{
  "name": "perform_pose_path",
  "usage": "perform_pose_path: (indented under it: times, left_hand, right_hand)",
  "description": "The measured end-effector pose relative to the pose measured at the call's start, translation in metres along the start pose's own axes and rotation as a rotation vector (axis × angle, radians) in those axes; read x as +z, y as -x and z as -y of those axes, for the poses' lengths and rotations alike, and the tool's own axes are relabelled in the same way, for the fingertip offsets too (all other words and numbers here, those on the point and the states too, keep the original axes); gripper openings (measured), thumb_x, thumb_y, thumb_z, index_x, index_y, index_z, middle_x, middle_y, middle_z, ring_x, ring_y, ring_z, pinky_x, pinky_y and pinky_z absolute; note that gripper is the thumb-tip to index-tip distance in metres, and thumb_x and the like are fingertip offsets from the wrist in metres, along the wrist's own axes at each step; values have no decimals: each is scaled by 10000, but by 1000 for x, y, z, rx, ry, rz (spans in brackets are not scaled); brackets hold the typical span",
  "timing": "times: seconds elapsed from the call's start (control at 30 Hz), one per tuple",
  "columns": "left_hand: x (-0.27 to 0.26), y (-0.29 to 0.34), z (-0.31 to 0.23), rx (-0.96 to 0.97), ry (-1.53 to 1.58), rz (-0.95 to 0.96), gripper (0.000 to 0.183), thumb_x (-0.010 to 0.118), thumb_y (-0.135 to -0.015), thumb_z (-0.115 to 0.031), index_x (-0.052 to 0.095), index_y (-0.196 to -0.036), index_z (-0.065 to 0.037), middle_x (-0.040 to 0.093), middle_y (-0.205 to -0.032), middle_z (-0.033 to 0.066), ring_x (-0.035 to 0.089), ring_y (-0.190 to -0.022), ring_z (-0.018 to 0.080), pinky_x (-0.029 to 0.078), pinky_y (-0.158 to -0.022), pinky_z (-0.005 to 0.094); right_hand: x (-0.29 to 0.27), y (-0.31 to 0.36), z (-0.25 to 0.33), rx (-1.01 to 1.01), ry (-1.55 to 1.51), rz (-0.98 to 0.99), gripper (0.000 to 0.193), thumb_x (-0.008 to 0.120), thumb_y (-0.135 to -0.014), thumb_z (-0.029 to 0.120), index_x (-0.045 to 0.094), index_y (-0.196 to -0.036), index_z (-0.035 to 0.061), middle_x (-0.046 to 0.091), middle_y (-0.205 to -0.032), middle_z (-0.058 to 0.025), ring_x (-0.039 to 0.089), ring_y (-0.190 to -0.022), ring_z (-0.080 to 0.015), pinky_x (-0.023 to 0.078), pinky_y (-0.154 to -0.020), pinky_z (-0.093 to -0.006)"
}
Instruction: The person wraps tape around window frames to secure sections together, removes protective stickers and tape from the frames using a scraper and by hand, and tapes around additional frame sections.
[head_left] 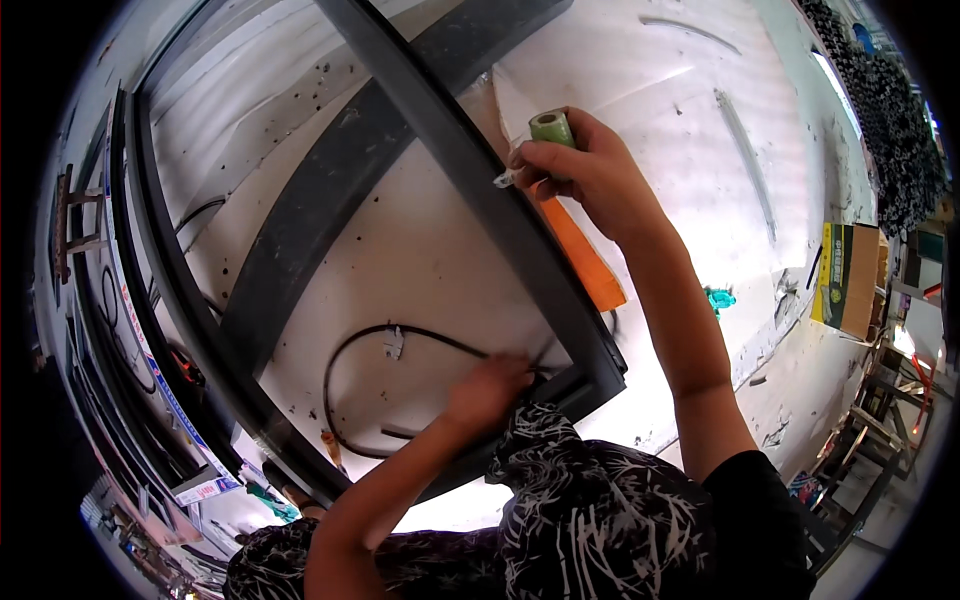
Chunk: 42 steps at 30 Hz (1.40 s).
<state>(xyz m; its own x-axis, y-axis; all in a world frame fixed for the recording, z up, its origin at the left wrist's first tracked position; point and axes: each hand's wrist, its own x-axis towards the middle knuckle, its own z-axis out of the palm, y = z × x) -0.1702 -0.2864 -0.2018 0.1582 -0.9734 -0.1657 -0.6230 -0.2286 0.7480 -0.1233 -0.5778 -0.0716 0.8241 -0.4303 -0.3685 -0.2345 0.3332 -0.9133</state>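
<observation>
A small green roll of tape (553, 130) is gripped in my right hand (598, 172), held up over the long bar of a dark grey metal frame (478, 192). A crumpled clear scrap (504, 180) shows by the fingertips. Lower down, my left hand (490, 388) is at the near corner of the frame, where a thin black cord or rubber strip (330, 375) loops away to the left. Motion blurs its fingers, so whether they close on the strip cannot be made out. An orange strip (584, 258) sticks out from beside the frame bar.
A wide dark band (310, 200) crosses the white, speckled surface under the frame. Long profiles (130, 380) stand at the left. To the right are a cardboard box (848, 280), a teal scrap (720, 300) and a clear strip (748, 165).
</observation>
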Motion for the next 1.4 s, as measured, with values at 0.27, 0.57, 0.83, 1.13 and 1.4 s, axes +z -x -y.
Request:
perform_pose_path:
  times: [0.27, 0.57, 0.83, 1.13, 1.4]
  left_hand:
    - [-159, -48, -9, -594, 1039, -426, 399, 517, -977, -365, 570, -1211, -47, 669, -1089, 116, 650, -999, 255, 492, -912, 373]
    - [-176, -44, -10, -431, 1691, -362, 231, 602, -968, -282, 611, -1088, -85, 616, -959, 32, 580, -932, 138, 466, -878, 314]
    - [-181, -29, -9, -276, 1524, -790, 102, 615, -958, -170, 629, -1004, -80, 596, -841, 14, 562, -821, 153, 464, -790, 301]
    - [-147, -38, 80, -492, 1721, -919, 98, 625, -948, -175, 639, -910, -85, 595, -820, 32, 579, -806, 189, 484, -812, 324]
    - [-71, -141, 101, -766, 1790, -878, 217, 558, -980, -157, 540, -1170, -54, 579, -1015, 84, 571, -925, 227, 506, -884, 378]
  right_hand:
    - [27, 18, 7, 92, -258, 239, 339, 640, -905, 239, 541, -1157, 35, 664, -954, -97, 658, -844, -178, 541, -715, -290]
    - [49, 31, -2, 211, -271, 275, 344, 635, -921, 226, 540, -1169, 7, 651, -931, -80, 655, -839, -152, 547, -739, -286]
    - [28, 8, -14, -9, -22, -12, 490, 774, -756, 168, 557, -1167, 14, 611, -915, -49, 586, -764, -128, 477, -689, -251]
    - [6, -39, -34, 35, -104, 124, 491, 777, -786, 117, 553, -1211, 17, 601, -949, -33, 568, -729, -95, 462, -614, -200]
    - [-12, -83, -109, 85, -206, -209, 532, 745, -848, 178, 476, -1244, -53, 647, -1005, -132, 636, -878, -185, 508, -757, -269]
